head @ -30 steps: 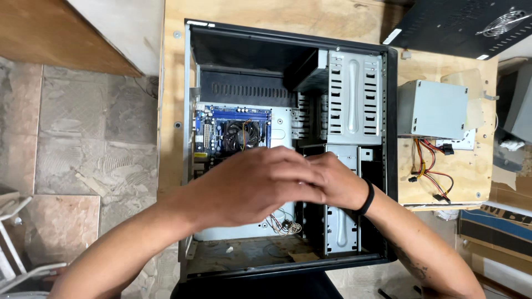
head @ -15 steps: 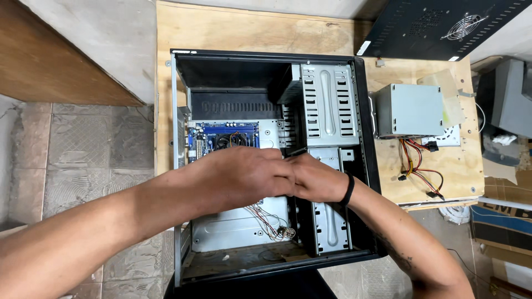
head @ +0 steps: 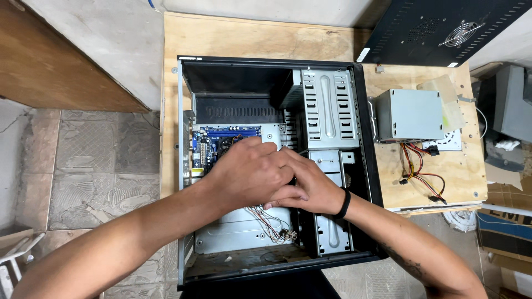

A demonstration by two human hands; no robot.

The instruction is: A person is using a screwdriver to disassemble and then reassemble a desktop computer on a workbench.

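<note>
Plywood tabletop [head: 233, 39] carries your open black computer case [head: 271, 66], its blue motherboard [head: 230, 135] inside at left, where your left hand [head: 249, 174] overlaps your right hand [head: 305, 185]; what they grip is hidden.

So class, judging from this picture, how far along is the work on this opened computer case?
Done: the side panel is off, and the power supply sits outside on the wooden board. In hand: the left hand and right hand meet inside the case, over the blue motherboard. Left: that board, the loose front wires and the drive cage remain inside.
</note>
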